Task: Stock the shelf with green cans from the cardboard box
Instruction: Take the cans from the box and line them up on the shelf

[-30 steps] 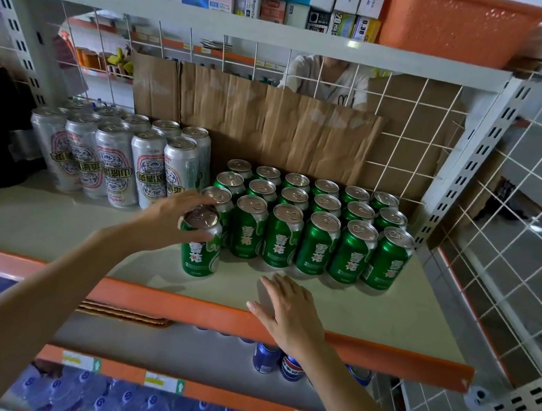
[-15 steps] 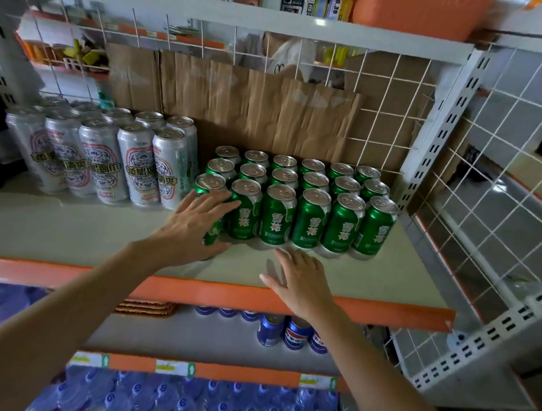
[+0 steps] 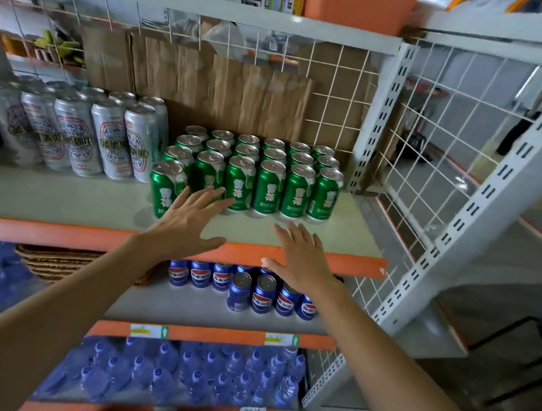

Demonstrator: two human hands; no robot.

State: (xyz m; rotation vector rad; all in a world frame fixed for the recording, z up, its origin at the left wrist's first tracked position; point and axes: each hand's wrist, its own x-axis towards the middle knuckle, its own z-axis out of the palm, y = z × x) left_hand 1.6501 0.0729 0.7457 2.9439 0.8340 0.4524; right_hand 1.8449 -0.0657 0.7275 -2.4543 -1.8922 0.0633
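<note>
At the shelf's (image 3: pixel 42 231) front edge my right hand (image 3: pixel 301 258) lies open and flat, holding nothing. My left hand (image 3: pixel 191 220) is spread wide, empty too, fingertips (image 3: pixel 214 194) right at the odd can (image 3: pixel 164 190) standing forward of the rows; contact I cannot judge. A careless sweep could tip it toward that edge, or topple the green cans (image 3: pixel 265 184) packed behind it toward the back right corner.
</note>
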